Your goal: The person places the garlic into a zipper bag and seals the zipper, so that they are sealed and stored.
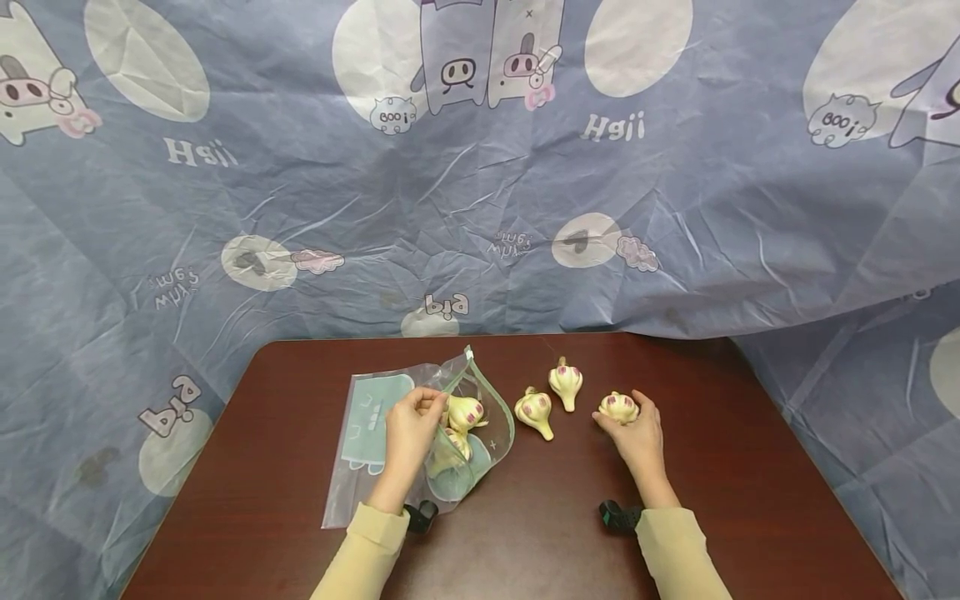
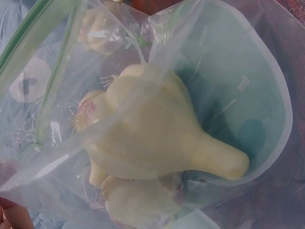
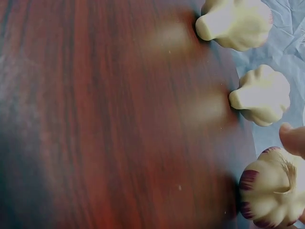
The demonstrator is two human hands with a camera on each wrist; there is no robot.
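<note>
A clear zip bag (image 1: 480, 400) with a green seal lies on the dark wooden table (image 1: 300, 433), its mouth facing right. My left hand (image 1: 431, 403) pinches the bag's upper edge and holds the mouth up. Two garlic bulbs (image 1: 465, 412) lie inside; the left wrist view shows one large pale bulb (image 2: 157, 138) through the plastic (image 2: 228, 71) and another (image 2: 138, 205) beneath it. My right hand (image 1: 628, 419) grips a purple-streaked garlic bulb (image 1: 618, 407) on the table, seen close in the right wrist view (image 3: 269, 191) with a fingertip (image 3: 293, 138) over it.
Two loose garlic bulbs (image 1: 535, 410) (image 1: 566, 383) lie between the bag and my right hand, also seen as bulbs (image 3: 236, 21) (image 3: 262, 95) in the right wrist view. A blue cartoon-print cloth (image 1: 480, 208) hangs behind and around the table.
</note>
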